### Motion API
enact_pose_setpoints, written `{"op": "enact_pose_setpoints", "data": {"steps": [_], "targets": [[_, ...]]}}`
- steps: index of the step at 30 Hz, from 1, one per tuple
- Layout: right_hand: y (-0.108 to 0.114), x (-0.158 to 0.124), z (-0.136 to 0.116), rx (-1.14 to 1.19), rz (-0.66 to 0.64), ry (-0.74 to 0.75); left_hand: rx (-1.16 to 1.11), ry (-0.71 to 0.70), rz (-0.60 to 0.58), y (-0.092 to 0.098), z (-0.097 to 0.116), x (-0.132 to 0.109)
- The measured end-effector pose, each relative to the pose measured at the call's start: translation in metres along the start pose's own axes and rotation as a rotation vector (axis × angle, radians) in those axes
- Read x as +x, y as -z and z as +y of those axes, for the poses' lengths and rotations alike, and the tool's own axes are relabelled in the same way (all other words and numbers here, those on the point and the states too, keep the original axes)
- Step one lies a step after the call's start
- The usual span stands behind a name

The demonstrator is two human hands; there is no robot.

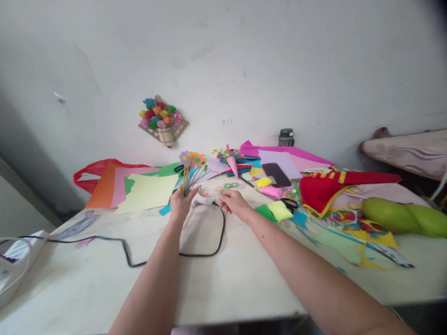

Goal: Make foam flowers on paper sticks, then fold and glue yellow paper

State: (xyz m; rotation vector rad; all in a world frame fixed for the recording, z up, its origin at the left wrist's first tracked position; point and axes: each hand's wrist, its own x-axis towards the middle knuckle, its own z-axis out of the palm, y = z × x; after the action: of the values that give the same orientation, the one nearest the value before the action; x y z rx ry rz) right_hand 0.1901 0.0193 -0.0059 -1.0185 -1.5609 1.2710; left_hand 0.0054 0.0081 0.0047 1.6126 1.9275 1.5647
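My left hand (181, 203) is closed round a bunch of coloured sticks with foam flowers (192, 168) on top, held upright over the table. My right hand (233, 201) rests beside it, fingers curled at the back end of a white glue gun (204, 200) that lies between the two hands. The glue gun's black cord (167, 246) loops across the white table (226, 279) to the left. Small foam flower cut-outs (230, 186) lie just beyond my right hand.
Coloured paper sheets (139, 188) lie at the back left, a phone (276, 174), scissors (289, 203) and foam scraps at the back right. Red fabric (335, 186) and a green object (401, 216) sit at the right. A flower basket craft (162, 121) hangs on the wall.
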Motion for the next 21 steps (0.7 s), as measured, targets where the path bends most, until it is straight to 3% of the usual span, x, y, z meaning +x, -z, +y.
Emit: {"op": "enact_pose_setpoints", "data": {"steps": [4,13,16,21], "targets": [[0.001,0.001,0.0,-0.006,0.046,0.046,0.276,-0.083,0.107,0.001,-0.011,0.005],[0.001,0.002,0.002,-0.027,0.073,0.031,0.332,-0.082,0.161,0.004,-0.017,0.005],[0.001,0.002,0.001,-0.018,0.091,0.047,0.47,-0.013,0.174,0.01,-0.014,0.005],[0.001,0.001,0.003,-0.04,0.096,0.051,0.682,0.253,0.184,0.024,-0.016,0.008]]}}
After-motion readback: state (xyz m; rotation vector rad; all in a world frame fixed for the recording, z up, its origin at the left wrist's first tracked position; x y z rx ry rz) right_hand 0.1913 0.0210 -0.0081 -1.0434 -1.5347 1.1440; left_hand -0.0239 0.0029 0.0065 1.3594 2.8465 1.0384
